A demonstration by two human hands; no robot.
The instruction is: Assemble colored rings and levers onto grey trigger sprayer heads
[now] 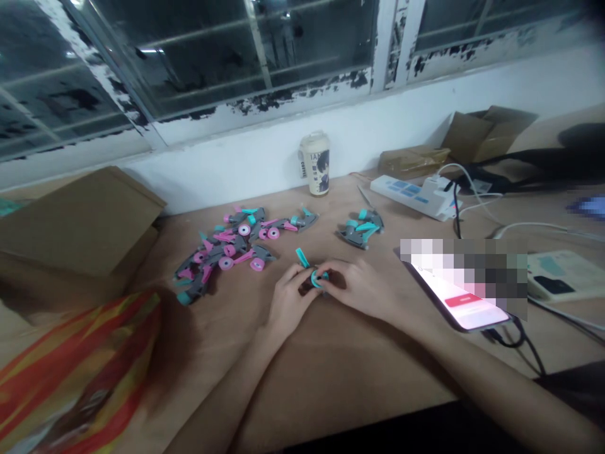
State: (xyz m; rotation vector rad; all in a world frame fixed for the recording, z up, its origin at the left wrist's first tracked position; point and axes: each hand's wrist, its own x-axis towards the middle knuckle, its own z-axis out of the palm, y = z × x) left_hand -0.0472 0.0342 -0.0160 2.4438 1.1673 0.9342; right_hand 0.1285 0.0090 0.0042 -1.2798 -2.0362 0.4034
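Between my hands, low over the table, is a trigger sprayer head with a teal trigger (302, 257) and a round teal collar (316, 278). My left hand (290, 296) is closed round its body, fingers covering most of it. The fingertips of my right hand (362, 287) pinch at the collar from the right. Beyond my left hand lies a loose pile of grey sprayer heads (229, 243) with pink or teal triggers and collars. A smaller group of grey and teal sprayer heads (357, 234) rests beyond my right hand.
A printed cup (317, 165) stands by the wall. To the right are a lit phone (477, 309) on a cable, a white power strip (411, 197) and cardboard boxes (482, 135). At left are a large cardboard box (89, 221) and a red-yellow bag (89, 372).
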